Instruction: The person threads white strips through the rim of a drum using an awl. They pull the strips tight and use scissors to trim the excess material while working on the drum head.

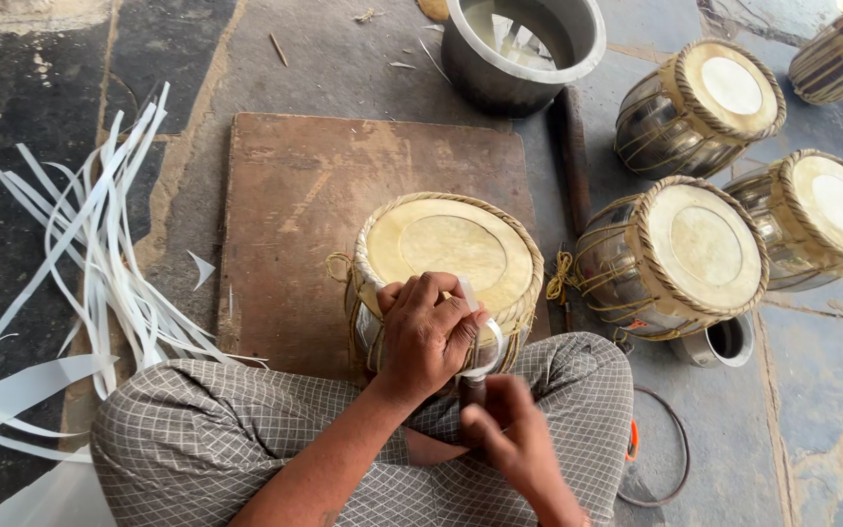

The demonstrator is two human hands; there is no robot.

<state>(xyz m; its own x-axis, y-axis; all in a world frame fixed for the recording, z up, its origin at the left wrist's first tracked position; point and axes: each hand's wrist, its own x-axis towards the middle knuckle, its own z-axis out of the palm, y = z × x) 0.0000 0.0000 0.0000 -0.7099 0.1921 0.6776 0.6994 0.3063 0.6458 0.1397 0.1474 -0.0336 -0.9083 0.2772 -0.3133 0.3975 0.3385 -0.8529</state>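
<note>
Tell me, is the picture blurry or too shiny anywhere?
Head view: soft, even light with faint shadows; the drum and left hand are sharp; the right hand is slightly soft; the steel pot gleams mildly; edges bend slightly.

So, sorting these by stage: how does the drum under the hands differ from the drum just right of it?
The drum under the hands stands upright on the wooden board, gripped at its rim by the left hand; the drum beside it lies tilted on the floor, untouched. Both have pale skins and braided rims.
</note>
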